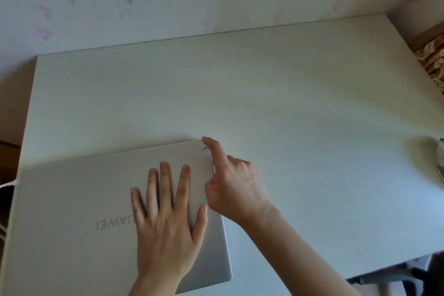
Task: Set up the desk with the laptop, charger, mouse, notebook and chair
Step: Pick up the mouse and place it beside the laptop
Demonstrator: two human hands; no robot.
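Clearly, the closed laptop [101,211] lies at the counter [288,103] front-left; left hand [165,218] presses flat, right hand [233,182] pinches its edge. Pushed carelessly, it could slide off.

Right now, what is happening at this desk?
A person is handling a closed silver laptop lying on the left of the white desk. The left hand presses flat on the lid, and the right hand touches its right edge, index finger at the far corner. A white cable is plugged in on its left side.
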